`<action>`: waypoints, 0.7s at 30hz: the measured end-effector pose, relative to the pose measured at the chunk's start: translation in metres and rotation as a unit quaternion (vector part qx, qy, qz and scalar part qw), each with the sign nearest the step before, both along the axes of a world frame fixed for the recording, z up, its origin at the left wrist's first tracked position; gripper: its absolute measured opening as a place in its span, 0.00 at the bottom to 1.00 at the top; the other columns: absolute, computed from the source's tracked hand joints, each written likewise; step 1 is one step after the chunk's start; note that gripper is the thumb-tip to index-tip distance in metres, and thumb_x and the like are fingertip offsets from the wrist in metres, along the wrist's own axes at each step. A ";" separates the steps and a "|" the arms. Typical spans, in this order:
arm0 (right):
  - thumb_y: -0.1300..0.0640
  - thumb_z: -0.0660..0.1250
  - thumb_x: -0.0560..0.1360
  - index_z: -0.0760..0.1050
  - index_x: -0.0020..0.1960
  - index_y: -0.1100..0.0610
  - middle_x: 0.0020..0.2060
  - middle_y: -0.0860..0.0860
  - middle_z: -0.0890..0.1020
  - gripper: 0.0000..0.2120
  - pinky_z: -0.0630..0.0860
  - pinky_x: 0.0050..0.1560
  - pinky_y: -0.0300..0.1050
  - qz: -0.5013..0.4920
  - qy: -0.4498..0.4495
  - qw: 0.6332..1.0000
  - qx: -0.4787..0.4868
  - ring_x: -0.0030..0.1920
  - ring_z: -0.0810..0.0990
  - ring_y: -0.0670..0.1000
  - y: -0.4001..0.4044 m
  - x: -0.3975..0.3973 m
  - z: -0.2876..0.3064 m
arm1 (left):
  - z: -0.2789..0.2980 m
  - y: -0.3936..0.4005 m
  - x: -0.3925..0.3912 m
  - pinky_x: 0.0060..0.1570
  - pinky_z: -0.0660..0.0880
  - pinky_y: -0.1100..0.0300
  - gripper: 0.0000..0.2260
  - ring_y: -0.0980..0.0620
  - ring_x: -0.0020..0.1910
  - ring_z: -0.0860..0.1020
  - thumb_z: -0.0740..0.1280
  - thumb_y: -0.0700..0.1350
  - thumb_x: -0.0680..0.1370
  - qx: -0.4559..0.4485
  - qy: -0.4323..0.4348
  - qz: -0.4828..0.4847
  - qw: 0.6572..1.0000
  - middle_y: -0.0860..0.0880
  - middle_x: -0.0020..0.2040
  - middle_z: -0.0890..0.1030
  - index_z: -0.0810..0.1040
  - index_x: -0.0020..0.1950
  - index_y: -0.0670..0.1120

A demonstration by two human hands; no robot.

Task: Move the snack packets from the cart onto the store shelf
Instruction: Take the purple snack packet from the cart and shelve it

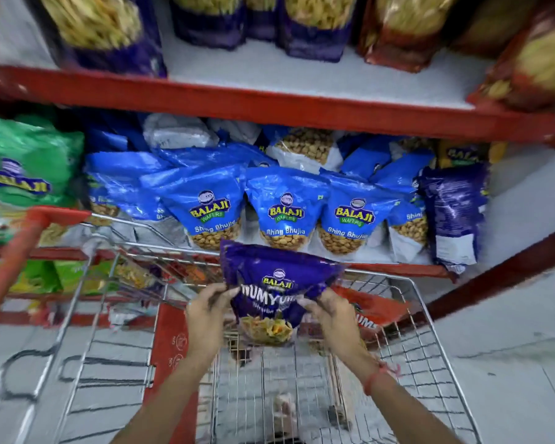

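Note:
I hold a purple snack packet (pixel 277 283) upright above the wire cart (pixel 426 341), in front of the middle shelf. My left hand (pixel 205 312) grips its left edge and my right hand (pixel 330 315) grips its right edge. A red packet (pixel 370 310) lies in the cart behind my right hand. The store shelf (pixel 269 107) has red front edges. Its middle level is filled with blue packets (pixel 282 213) of nuts, and one purple packet (pixel 455 213) stands at their right end.
Green packets (pixel 26 161) sit on the left of the middle shelf. Purple and red bags (pixel 314 24) stand on the upper shelf. The cart's red handle (pixel 23 248) rises at the left and its red flap (pixel 170 344) hangs by my left forearm. Grey floor lies to the right.

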State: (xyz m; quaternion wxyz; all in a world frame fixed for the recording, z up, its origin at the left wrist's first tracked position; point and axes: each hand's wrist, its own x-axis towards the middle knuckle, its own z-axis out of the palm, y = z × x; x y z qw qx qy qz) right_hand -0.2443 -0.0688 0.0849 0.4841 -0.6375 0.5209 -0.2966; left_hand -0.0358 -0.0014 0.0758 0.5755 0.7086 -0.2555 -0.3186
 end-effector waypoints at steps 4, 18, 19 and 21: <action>0.54 0.71 0.71 0.79 0.52 0.54 0.49 0.48 0.87 0.10 0.79 0.55 0.54 0.003 -0.098 0.994 -0.043 0.53 0.84 0.51 -0.004 0.009 0.055 | 0.051 -0.015 0.010 0.37 0.75 0.65 0.04 0.54 0.35 0.76 0.72 0.41 0.70 -0.080 -0.022 0.001 0.997 0.47 0.36 0.80 0.79 0.38 0.48; 0.48 0.71 0.70 0.66 0.33 0.52 0.29 0.65 0.69 0.17 0.69 0.37 0.59 -0.023 -0.200 0.947 -0.249 0.33 0.69 0.53 -0.088 0.045 0.281 | 0.290 -0.088 0.032 0.45 0.74 0.54 0.01 0.52 0.39 0.76 0.71 0.40 0.71 -0.344 -0.001 -0.026 0.939 0.50 0.35 0.81 0.80 0.41 0.46; 0.45 0.72 0.69 0.66 0.33 0.52 0.30 0.66 0.70 0.17 0.70 0.37 0.61 -0.027 -0.209 0.941 -0.264 0.34 0.69 0.52 -0.099 0.050 0.295 | 0.305 -0.095 0.035 0.45 0.73 0.53 0.01 0.52 0.40 0.76 0.71 0.41 0.72 -0.353 0.006 -0.022 0.935 0.50 0.37 0.80 0.80 0.42 0.46; 0.35 0.71 0.63 0.67 0.34 0.54 0.33 0.72 0.71 0.24 0.74 0.41 0.68 -0.031 -0.228 0.931 -0.284 0.36 0.71 0.52 -0.119 0.061 0.318 | 0.330 -0.113 0.041 0.49 0.75 0.50 0.02 0.51 0.42 0.77 0.70 0.42 0.72 -0.370 0.018 -0.016 0.929 0.49 0.39 0.80 0.80 0.42 0.48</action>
